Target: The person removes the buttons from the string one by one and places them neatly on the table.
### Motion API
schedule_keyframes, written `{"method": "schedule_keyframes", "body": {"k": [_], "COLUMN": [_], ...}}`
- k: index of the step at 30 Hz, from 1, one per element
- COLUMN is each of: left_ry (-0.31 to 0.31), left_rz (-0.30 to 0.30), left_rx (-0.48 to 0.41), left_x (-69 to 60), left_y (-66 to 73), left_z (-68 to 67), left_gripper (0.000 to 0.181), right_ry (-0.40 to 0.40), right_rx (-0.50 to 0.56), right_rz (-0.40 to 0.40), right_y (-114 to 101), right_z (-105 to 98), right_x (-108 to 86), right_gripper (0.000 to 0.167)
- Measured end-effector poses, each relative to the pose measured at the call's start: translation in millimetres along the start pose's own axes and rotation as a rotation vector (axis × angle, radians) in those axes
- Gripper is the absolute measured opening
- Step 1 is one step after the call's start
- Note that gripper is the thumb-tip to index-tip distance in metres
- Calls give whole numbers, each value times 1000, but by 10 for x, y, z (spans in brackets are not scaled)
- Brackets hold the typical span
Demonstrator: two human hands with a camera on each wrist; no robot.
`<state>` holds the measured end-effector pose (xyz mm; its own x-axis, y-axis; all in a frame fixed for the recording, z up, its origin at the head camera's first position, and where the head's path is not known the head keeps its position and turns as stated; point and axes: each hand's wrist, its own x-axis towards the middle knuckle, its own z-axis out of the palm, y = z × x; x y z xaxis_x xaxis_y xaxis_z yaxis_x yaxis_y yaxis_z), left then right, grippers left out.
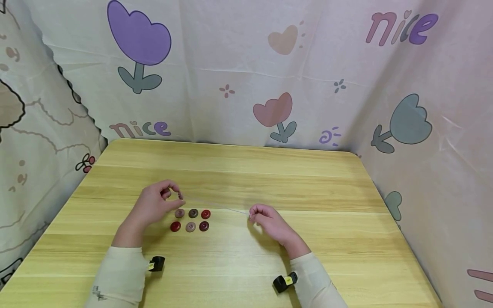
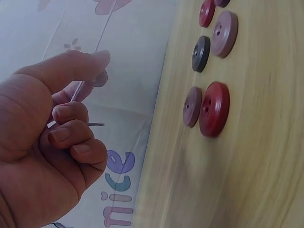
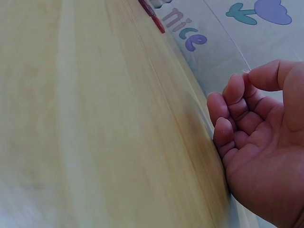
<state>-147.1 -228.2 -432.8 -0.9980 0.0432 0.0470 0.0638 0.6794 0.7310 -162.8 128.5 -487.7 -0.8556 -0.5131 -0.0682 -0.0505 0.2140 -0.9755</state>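
A thin pale string [image 1: 233, 209] stretches between the two hands above the table. My left hand [image 1: 152, 203] pinches it between thumb and forefinger, together with a small rounded piece [image 2: 99, 79] that looks like a button, mostly hidden by the fingertips. In the left wrist view, a short end of string [image 2: 96, 124] sticks out past the curled fingers. To the right, my right hand [image 1: 271, 223] pinches the other end of the string. Below and beside the left hand lie several round buttons in two rows, among them a red button [image 1: 175, 226] and a dark grey-brown button [image 1: 193, 213].
The buttons rest on a light wooden table [image 1: 231, 273]. A printed cloth [image 1: 215, 51] hangs behind the table's far edge and along both sides. Black wrist cameras [image 1: 156, 264] are fixed at the sleeves.
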Motion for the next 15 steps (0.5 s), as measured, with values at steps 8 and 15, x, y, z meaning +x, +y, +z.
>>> {"method": "schedule_keyframes", "body": {"k": [8, 15], "left_ry": [21, 28], "left_rz": [6, -15], "left_rx": [6, 8], "left_x": [-17, -48], "left_y": [-49, -89], "left_z": [-53, -117], "left_gripper": [22, 23], "right_ry": [-2, -2], "right_rx": [1, 0], "right_rz": [-5, -10], "right_y": [-6, -4], "right_z": [-4, 1], "right_x": [-4, -4], "right_gripper": [9, 9]}}
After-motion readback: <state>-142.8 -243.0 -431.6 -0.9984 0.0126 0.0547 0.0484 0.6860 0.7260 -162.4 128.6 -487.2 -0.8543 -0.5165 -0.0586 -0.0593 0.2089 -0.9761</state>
